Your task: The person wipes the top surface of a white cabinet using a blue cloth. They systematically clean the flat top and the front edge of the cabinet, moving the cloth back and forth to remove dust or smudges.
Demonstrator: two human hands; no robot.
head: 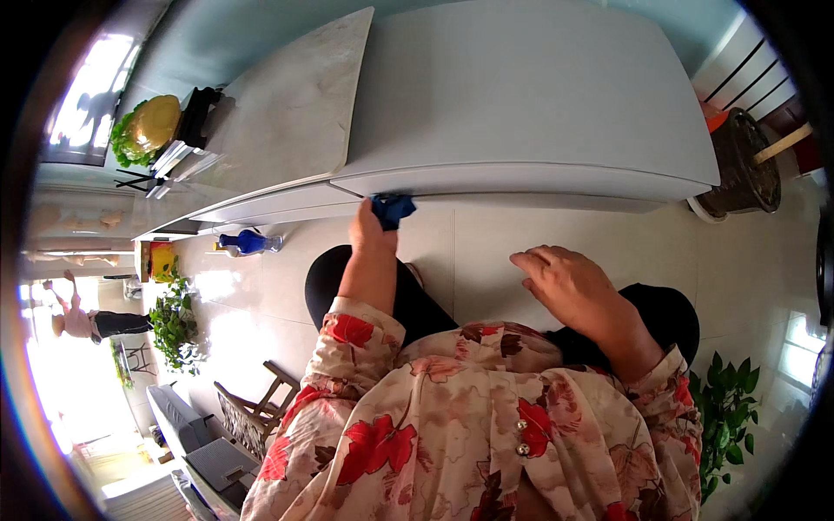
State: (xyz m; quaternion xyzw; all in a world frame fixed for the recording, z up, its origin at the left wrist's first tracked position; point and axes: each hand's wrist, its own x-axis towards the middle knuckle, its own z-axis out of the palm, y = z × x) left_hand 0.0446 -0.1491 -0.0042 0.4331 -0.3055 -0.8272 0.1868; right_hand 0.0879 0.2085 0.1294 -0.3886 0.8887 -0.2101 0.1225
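Note:
My left hand (373,231) is closed on a dark blue cloth (393,210), which touches the front of a long low white cabinet (521,176) near the seam between two of its fronts. My fingertips are partly hidden by the cloth. My right hand (565,277) is held over the floor, in front of my right knee, with its fingers loosely extended and nothing seen in it. The cabinet's plain grey-white top (521,91) lies beyond both hands, and a marble-patterned slab (293,104) covers the part to the left.
A blue glass vase (251,242) stands on the tiled floor (482,260) at left. Farther off are a leafy potted plant (172,319), a wooden chair (257,404) and another person (85,322). A dark brown pot (749,163) stands at the cabinet's right end; another plant (726,410) is at lower right.

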